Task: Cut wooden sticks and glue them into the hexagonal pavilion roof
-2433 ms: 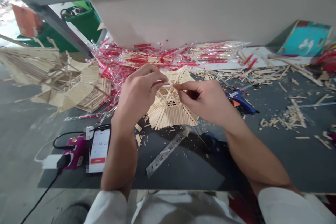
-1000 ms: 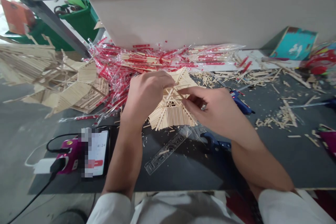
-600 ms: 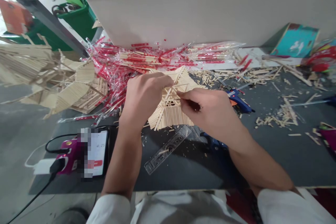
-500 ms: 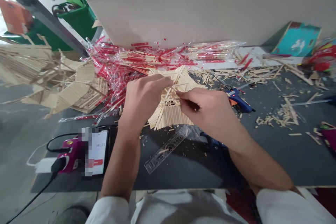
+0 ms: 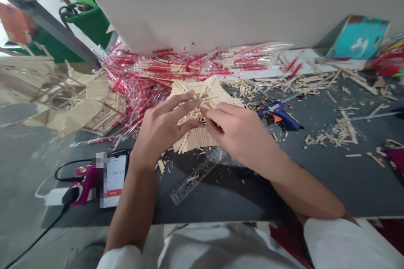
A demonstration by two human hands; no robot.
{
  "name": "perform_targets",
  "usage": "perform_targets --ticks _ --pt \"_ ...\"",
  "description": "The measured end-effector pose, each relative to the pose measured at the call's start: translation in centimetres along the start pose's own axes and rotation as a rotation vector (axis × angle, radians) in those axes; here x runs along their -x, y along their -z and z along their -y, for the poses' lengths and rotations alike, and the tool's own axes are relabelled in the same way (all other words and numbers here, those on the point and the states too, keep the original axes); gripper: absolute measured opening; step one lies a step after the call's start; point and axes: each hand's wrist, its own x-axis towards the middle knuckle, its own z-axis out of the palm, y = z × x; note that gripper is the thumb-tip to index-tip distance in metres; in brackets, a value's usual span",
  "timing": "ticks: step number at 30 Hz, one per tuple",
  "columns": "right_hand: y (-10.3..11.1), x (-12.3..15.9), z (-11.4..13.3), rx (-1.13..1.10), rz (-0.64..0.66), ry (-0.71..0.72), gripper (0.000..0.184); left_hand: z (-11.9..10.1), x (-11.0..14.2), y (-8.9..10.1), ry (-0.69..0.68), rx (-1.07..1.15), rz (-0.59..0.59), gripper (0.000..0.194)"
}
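Observation:
A pale wooden stick model (image 5: 206, 139) with flared, roof-like sides stands on the dark table in front of me. My left hand (image 5: 164, 124) reaches over its left side, fingers spread, the fingertips and thumb close around the sticks at the top. From the right, my right hand (image 5: 238, 128) comes to the same spot with thumb and forefinger pinched together. What lies in that pinch is hidden. A thin stick (image 5: 211, 98) lies across the model's top just above the fingertips. In front of the model is a clear plastic stencil ruler (image 5: 192, 178).
A blue glue gun (image 5: 280, 115) lies to the right, among scattered stick offcuts (image 5: 331, 136). Plastic-wrapped stick bundles (image 5: 164, 67) lie behind. Left are a larger stick structure (image 5: 78, 111), a phone (image 5: 117, 176) and a purple power block (image 5: 83, 185) with cables.
My left hand has spread its fingers and brought its thumb to the front of the model's top. My right hand stays pinched there. The whole view has shifted slightly.

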Motion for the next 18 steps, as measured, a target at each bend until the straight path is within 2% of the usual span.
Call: perform_targets --ticks 13,16,18 --pt "-0.2 -0.3 0.5 -0.032 -0.044 -0.003 0.024 0.5 0.4 -0.8 -0.026 -0.012 -0.094 0.039" --pt "1.2 0.2 0.5 -0.115 -0.042 -0.034 0.026 0.6 0.5 -0.8 -0.033 -0.017 -0.1 0.04" --pt "3.0 1.0 0.0 -0.143 -0.081 -0.116 0.038 0.7 0.6 -0.9 -0.03 -0.008 -0.105 0.039"
